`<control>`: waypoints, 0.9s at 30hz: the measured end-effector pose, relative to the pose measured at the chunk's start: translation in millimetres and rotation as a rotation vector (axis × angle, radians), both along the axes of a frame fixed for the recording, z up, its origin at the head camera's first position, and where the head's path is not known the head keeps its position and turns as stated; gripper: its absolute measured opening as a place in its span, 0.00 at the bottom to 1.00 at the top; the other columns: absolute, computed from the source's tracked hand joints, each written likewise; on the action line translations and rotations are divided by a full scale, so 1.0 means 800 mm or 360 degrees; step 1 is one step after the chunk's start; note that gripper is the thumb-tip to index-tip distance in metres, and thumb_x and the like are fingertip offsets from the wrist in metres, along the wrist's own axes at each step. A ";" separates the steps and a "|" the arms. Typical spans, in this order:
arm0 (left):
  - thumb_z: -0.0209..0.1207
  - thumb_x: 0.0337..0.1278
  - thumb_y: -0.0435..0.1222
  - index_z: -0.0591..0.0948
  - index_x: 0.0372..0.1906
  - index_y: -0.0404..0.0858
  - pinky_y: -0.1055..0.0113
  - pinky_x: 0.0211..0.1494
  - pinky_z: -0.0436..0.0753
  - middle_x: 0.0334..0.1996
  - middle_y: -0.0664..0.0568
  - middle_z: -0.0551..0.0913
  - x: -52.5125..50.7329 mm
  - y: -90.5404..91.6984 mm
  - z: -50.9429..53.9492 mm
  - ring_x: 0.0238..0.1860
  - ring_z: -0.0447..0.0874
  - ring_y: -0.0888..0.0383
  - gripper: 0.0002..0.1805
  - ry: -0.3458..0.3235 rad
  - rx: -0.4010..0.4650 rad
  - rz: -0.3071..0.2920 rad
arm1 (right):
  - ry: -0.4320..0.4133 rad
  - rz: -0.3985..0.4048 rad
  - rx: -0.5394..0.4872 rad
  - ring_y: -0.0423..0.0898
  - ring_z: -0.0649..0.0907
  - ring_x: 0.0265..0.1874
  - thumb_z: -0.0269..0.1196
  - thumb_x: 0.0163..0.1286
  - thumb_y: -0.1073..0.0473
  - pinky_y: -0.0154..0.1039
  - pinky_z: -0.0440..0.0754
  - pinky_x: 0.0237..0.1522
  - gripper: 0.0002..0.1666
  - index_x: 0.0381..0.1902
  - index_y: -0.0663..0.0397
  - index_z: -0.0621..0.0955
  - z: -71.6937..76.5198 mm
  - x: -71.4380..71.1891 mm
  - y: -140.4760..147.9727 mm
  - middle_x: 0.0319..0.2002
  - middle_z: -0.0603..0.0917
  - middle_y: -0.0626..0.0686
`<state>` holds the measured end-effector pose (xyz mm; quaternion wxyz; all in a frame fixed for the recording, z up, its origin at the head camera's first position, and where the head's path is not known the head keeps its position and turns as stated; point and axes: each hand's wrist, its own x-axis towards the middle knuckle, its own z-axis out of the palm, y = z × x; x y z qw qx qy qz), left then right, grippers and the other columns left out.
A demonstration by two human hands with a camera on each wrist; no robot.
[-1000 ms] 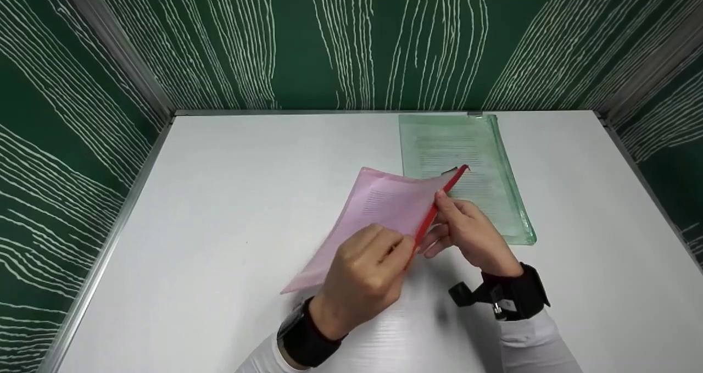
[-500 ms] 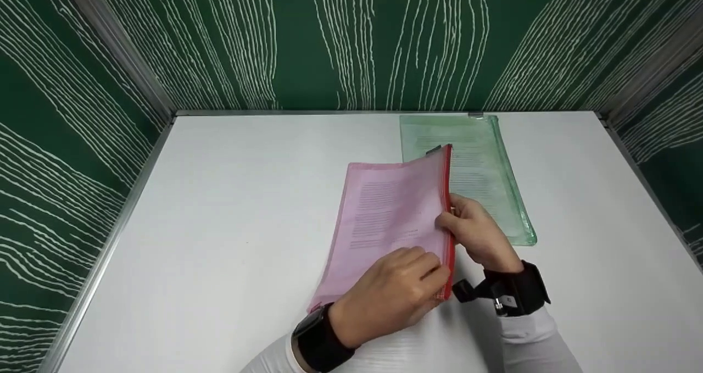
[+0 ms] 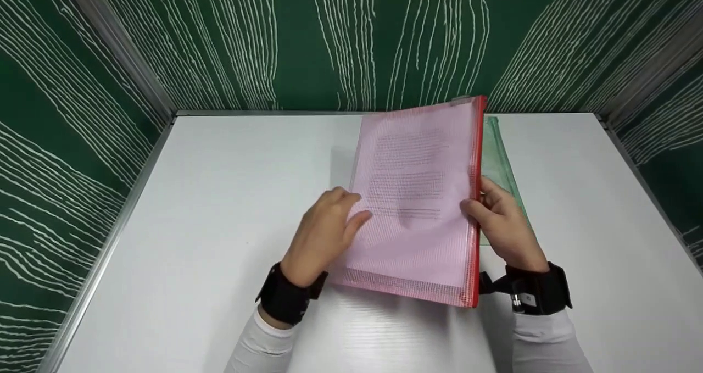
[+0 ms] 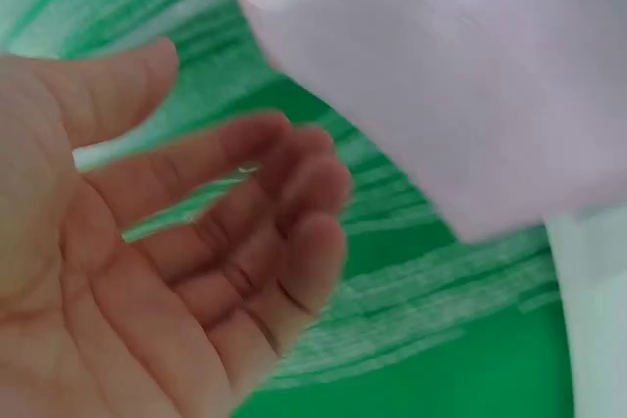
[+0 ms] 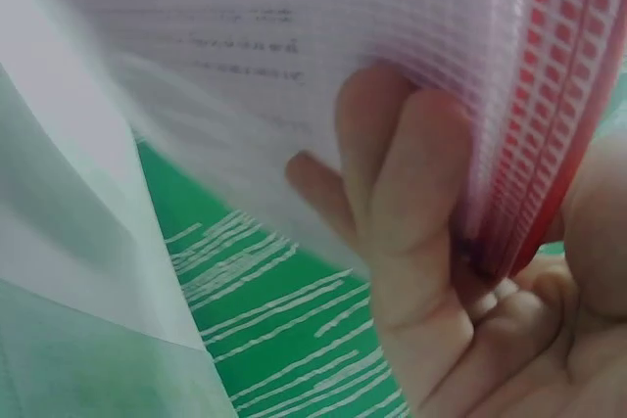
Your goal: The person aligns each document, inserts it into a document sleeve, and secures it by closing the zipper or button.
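A pink mesh zipper pouch [image 3: 412,197] with a red zipper edge and printed paper inside is held up above the table. My right hand [image 3: 508,224] pinches its red edge, thumb in front and fingers behind; the right wrist view shows those fingers [image 5: 421,163] against the pouch's back. Near the pouch's left edge is my left hand [image 3: 324,230], its thumb and fingers apart. In the left wrist view that hand [image 4: 196,232] is loosely bent with nothing in it, a gap between it and the pouch [image 4: 470,95].
A green zipper pouch [image 3: 500,164] lies on the white table [image 3: 219,208] at the back right, mostly covered from view by the pink one. Green walls with white wavy lines [image 3: 340,43] stand behind and at both sides.
The pink pouch has turned to face me and risen up and to the right. My left hand has let go of its zipper side and moved left; my right hand keeps hold.
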<state>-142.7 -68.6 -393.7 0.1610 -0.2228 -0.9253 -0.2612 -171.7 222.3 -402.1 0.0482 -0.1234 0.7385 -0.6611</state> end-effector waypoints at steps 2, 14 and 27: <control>0.55 0.60 0.46 0.79 0.46 0.31 0.63 0.42 0.77 0.36 0.45 0.79 -0.008 -0.011 -0.004 0.38 0.77 0.52 0.22 -0.0144 0.0022 0.0136 | 0.0051 -0.0001 -0.0095 0.47 0.82 0.41 0.50 0.68 0.69 0.36 0.81 0.35 0.28 0.66 0.57 0.62 0.004 0.001 0.006 0.51 0.77 0.61; 0.57 0.58 0.42 0.78 0.28 0.36 0.71 0.27 0.70 0.23 0.53 0.77 -0.031 -0.029 -0.014 0.25 0.73 0.62 0.13 -0.0852 0.0519 0.0008 | 0.0190 0.0042 -0.0582 0.56 0.81 0.46 0.49 0.68 0.72 0.44 0.82 0.37 0.28 0.66 0.64 0.61 0.011 -0.001 0.020 0.54 0.73 0.70; 0.61 0.49 0.31 0.79 0.24 0.34 0.73 0.19 0.65 0.14 0.55 0.72 -0.035 -0.026 -0.013 0.16 0.66 0.64 0.05 -0.0686 0.1012 0.0168 | -0.0133 0.0066 -0.0548 0.53 0.81 0.48 0.51 0.69 0.65 0.44 0.81 0.40 0.34 0.70 0.51 0.54 0.002 -0.008 0.008 0.57 0.72 0.64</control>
